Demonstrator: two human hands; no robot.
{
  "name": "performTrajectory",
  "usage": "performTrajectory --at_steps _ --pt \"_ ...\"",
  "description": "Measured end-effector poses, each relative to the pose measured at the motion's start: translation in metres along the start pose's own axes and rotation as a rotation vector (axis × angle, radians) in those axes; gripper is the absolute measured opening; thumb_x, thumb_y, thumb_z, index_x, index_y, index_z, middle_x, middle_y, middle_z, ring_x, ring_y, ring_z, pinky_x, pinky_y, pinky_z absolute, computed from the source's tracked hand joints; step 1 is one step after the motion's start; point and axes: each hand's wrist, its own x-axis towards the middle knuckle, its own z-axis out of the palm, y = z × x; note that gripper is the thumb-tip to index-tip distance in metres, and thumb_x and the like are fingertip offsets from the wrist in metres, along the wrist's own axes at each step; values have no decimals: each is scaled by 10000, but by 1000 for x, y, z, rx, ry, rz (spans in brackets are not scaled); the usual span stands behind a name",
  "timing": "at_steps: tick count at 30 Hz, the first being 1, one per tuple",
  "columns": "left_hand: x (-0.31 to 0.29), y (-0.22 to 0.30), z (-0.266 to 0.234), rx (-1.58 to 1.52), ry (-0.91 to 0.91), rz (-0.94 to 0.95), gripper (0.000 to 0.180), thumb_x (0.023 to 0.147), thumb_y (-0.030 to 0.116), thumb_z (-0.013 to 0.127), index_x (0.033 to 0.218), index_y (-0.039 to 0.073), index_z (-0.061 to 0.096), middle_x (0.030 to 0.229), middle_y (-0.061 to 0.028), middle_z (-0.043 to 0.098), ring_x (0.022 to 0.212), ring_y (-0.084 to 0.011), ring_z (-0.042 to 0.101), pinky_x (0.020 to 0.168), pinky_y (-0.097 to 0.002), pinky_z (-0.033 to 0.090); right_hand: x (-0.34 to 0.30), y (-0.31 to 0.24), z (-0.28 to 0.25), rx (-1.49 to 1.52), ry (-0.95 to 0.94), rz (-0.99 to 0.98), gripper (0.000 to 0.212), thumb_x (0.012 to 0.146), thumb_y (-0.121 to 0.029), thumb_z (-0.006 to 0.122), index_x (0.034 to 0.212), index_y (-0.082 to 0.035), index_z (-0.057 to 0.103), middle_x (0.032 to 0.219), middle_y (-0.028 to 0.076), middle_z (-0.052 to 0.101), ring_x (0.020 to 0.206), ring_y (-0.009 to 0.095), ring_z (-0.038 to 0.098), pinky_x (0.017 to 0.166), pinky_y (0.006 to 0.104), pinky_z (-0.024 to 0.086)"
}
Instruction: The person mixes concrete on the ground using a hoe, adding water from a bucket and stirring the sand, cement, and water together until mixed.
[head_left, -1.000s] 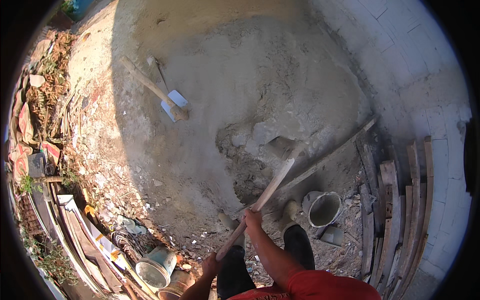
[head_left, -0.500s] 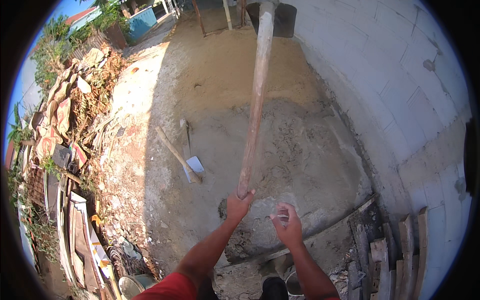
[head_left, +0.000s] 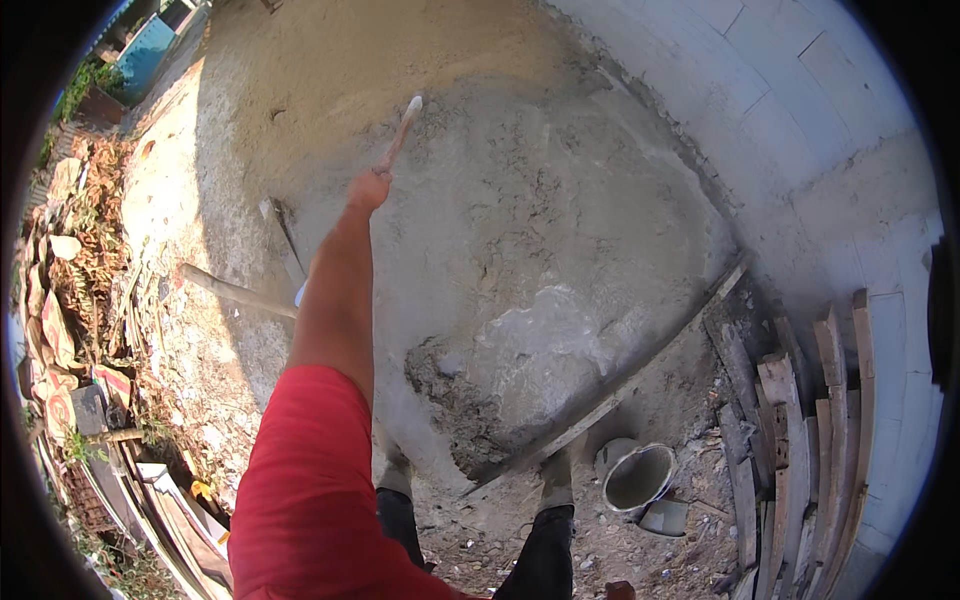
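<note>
Nearest, two mud-caked boots stand beside a round grey bucket, set within reach of the grey sand-and-cement heap. A long flat wooden board lies along the heap's near edge, apparently keeping the mix contained. Rough planks lean against the pale block wall. The left arm, red-sleeved, stretches far out; the left hand is clenched around the pale wooden tool handle, which points up and away over the heap. The right hand is out of sight. A second long-handled shovel lies behind the arm
</note>
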Motion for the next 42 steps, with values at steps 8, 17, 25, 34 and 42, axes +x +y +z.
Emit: performTrajectory --at_steps 8,17,25,34,42 --pt "-78 -142 -235 1370 -799 -292 840 766 768 647 1344 159 632 1341 -140 617 1345 -291 486 1115 -470 347 -4 -194 -50 202 -625 235 360 802 -408 708 927 -71 726 900 184 731 906 372 699 819 475 539" --pt "-431 -305 -275 439 -917 -620 340 823 238 730 968 -52 628 779 -152 673 599 -247 673 531 -399 544 282 -577 -115 681 -446 -244 454 922 -433 662 1121 -25 643 993 157 731 873 261 711 790 379 539" --pt "-649 -101 -192 -285 -696 -917 362 837 259 712 978 -42 567 670 -168 647 584 -266 680 548 -389 521 221 -801 -132 1622 -1023 319 466 933 -444 654 1212 -83 558 900 69 635 697 154 625 593 339 539" --pt "-732 -59 10 -716 -570 -1090 334 848 265 740 985 12 571 642 -73 629 544 -154 627 529 -340 509 272 -710 -199 1085 -413 -226 269 874 -134 658 1048 24 527 653 65 573 455 162 568 422 341 487" --pt "-754 -30 142 -867 -260 -1152 282 828 206 720 812 -9 538 607 -55 568 472 -140 546 435 -319 441 329 -682 -102 635 -593 -269 385 832 -183 631 1093 91 561 830 266 679 659 373 705 673 439 572"
